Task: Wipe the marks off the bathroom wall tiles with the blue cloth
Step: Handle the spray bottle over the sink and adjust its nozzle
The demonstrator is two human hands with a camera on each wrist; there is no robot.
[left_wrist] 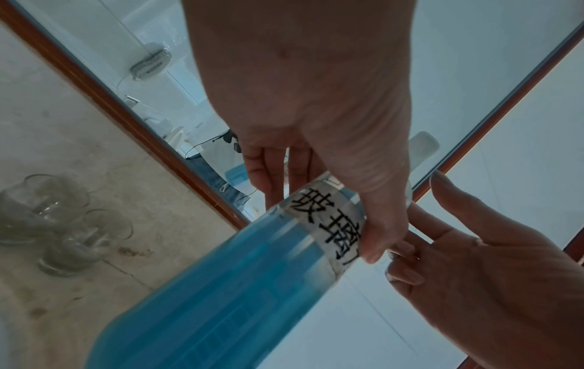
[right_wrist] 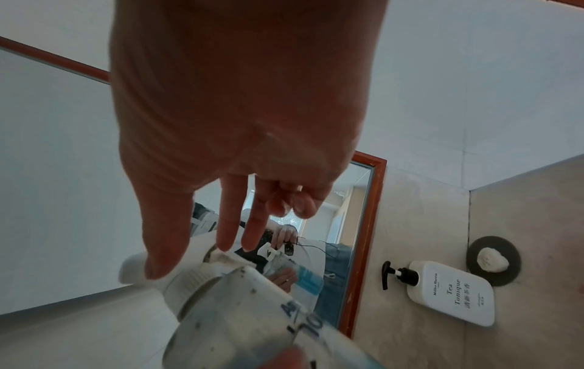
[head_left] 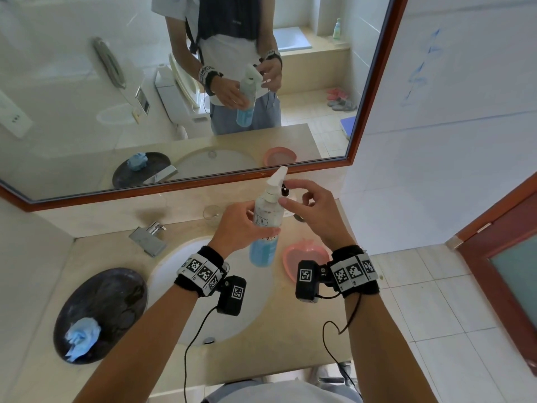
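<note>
A clear spray bottle (head_left: 266, 219) of blue liquid with a white spray head is tilted over the sink, and my left hand (head_left: 247, 223) grips it round its labelled middle (left_wrist: 328, 224). My right hand (head_left: 295, 193) hovers at the bottle's neck. Its thumb lies by the white collar (right_wrist: 192, 277), its index and middle fingers are stretched out, and it holds nothing. The crumpled blue cloth (head_left: 82, 338) lies on a dark oval tray (head_left: 116, 292) at the counter's left. Blue scribbled marks (head_left: 421, 71) run down the white wall tiles at the right.
A white sink basin (head_left: 180, 274) with a chrome tap (head_left: 149, 237) sits below my arms. A pink heart-shaped dish (head_left: 302, 257), drinking glasses (left_wrist: 63, 219) and a white pump bottle (right_wrist: 451, 292) stand on the beige counter. A framed mirror (head_left: 174, 82) is ahead and a brown door (head_left: 508, 257) at the right.
</note>
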